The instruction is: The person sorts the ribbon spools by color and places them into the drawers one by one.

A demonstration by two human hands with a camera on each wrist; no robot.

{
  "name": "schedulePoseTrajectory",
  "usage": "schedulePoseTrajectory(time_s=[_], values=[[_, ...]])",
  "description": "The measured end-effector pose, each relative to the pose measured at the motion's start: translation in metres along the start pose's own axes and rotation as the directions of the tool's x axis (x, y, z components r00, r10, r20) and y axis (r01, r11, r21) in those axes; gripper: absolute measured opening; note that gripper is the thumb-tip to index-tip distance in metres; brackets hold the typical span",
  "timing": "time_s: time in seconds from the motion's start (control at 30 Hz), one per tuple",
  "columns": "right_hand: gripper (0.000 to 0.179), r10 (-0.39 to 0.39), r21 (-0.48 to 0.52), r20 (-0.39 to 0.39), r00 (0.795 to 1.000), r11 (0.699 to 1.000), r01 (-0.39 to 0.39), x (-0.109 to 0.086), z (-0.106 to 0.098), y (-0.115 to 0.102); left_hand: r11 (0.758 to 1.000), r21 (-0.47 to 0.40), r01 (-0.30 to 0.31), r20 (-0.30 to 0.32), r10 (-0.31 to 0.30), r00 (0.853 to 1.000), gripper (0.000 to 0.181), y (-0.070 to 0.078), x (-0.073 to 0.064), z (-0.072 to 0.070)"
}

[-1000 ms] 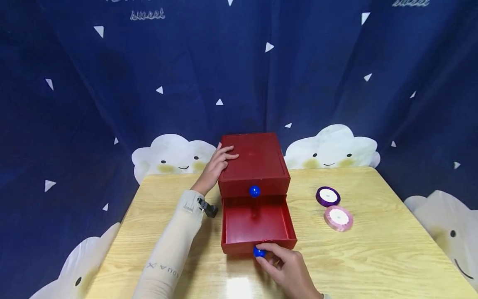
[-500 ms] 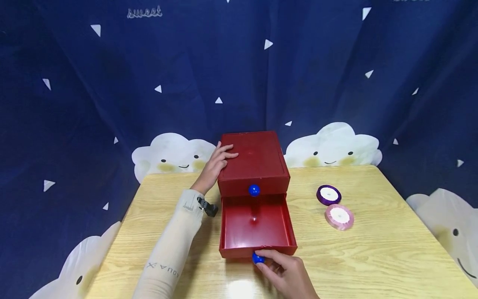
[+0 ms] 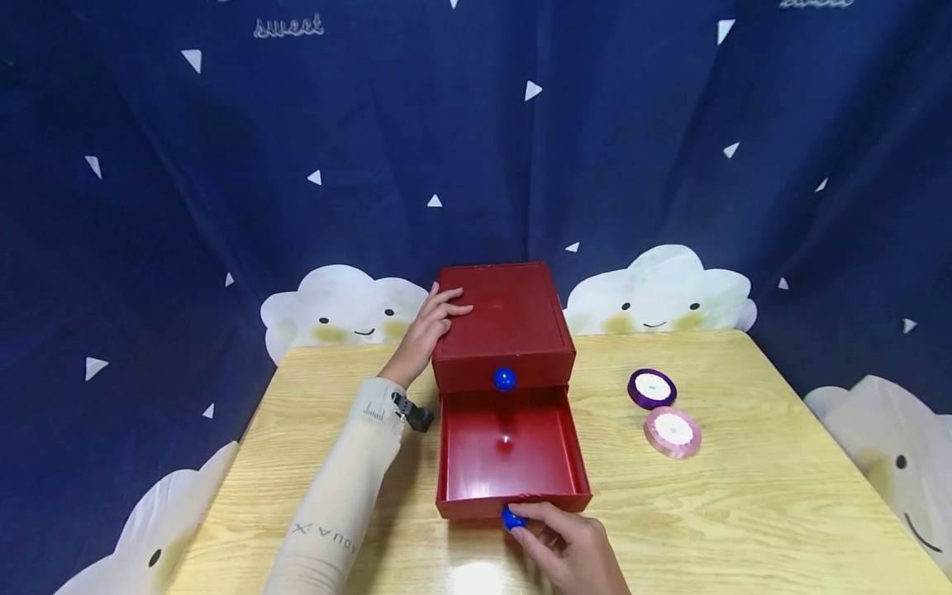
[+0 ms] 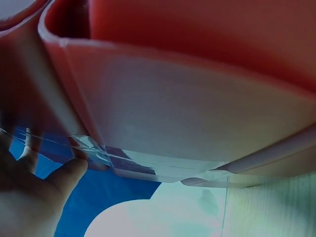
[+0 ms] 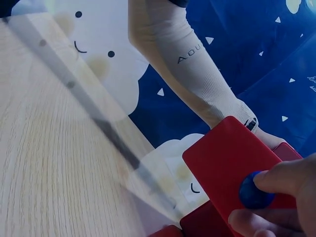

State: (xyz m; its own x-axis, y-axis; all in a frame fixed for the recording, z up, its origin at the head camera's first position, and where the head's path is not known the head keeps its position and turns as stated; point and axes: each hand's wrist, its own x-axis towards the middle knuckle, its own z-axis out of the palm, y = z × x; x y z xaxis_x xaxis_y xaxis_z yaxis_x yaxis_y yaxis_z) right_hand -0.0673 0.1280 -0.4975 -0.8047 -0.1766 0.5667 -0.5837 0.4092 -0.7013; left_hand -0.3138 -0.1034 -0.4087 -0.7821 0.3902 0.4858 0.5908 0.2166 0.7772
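Note:
A red two-drawer box (image 3: 506,318) stands on the table with its lower drawer (image 3: 509,454) pulled out, nothing lying inside. My right hand (image 3: 576,549) pinches the round blue knob (image 3: 511,519) of that drawer between thumb and fingers; the right wrist view shows the same knob (image 5: 256,191) close up. The upper drawer is in, its own blue knob (image 3: 505,379) free. My left hand (image 3: 427,335) rests on the box's left side, its fingers spread over the top. In the left wrist view the thumb (image 4: 74,170) lies against the side of the box.
Two ribbon spools, one purple (image 3: 652,388) and one pink (image 3: 673,432), lie touching on the wooden table (image 3: 744,504) to the right of the box. A dark blue curtain (image 3: 476,124) with white triangles and clouds hangs behind the table.
My right hand has drawn the lower drawer a little further toward me by its knob. The left hand has stayed in place on the box.

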Motion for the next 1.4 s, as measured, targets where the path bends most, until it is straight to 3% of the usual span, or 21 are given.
schedulePoseTrajectory(time_s=[0.13, 0.27, 0.4, 0.53, 0.83, 1.0, 1.07, 1.2, 1.3, 1.4], values=[[0.026, -0.020, 0.006, -0.009, 1.000, 1.000, 0.020, 0.000, 0.000, 0.000, 1.000, 0.001, 0.003, -0.006, -0.003, 1.000, 0.042, -0.007, 0.000, 0.000], [0.026, -0.036, 0.011, -0.016, 0.999, 0.999, 0.037, 0.000, 0.002, 0.002, 1.000, 0.007, 0.004, -0.008, -0.004, 1.000, 0.042, -0.004, -0.001, 0.000], [0.025, -0.047, 0.014, -0.020, 0.999, 0.999, 0.048, 0.001, 0.002, 0.003, 1.000, -0.014, 0.009, 0.001, -0.009, 1.000, 0.041, 0.015, -0.002, -0.003], [0.023, -0.007, 0.021, -0.001, 1.000, 1.000, 0.007, 0.002, 0.000, 0.001, 1.000, -0.020, 0.015, 0.009, -0.015, 1.000, 0.040, 0.034, -0.004, -0.006], [0.022, 0.072, -0.034, 0.017, 0.997, 0.997, -0.071, -0.001, -0.005, -0.005, 1.000, -0.013, 0.021, 0.017, -0.021, 1.000, 0.040, 0.036, -0.005, -0.004], [0.030, -0.002, -0.078, 0.010, 1.000, 0.997, 0.003, -0.001, -0.010, -0.003, 1.000, -0.012, 0.009, 0.015, -0.009, 1.000, 0.040, 0.036, -0.005, -0.005], [0.034, -0.038, -0.078, 0.009, 0.999, 0.996, 0.039, -0.002, -0.012, -0.002, 1.000, -0.010, 0.015, 0.014, -0.015, 1.000, 0.039, 0.034, -0.004, -0.005], [0.034, -0.056, -0.061, 0.003, 0.998, 0.997, 0.056, -0.004, -0.018, -0.001, 1.000, -0.013, 0.026, 0.008, -0.025, 1.000, 0.040, 0.014, -0.002, -0.004], [0.028, -0.029, -0.080, -0.016, 0.999, 0.996, 0.028, -0.004, -0.024, -0.002, 0.999, -0.011, 0.031, 0.003, -0.031, 1.000, 0.041, -0.002, 0.000, -0.002], [0.025, 0.025, -0.107, -0.046, 0.999, 0.994, -0.030, -0.005, -0.030, -0.003, 1.000, -0.001, 0.029, -0.001, -0.029, 1.000, 0.042, -0.006, 0.000, -0.002]])
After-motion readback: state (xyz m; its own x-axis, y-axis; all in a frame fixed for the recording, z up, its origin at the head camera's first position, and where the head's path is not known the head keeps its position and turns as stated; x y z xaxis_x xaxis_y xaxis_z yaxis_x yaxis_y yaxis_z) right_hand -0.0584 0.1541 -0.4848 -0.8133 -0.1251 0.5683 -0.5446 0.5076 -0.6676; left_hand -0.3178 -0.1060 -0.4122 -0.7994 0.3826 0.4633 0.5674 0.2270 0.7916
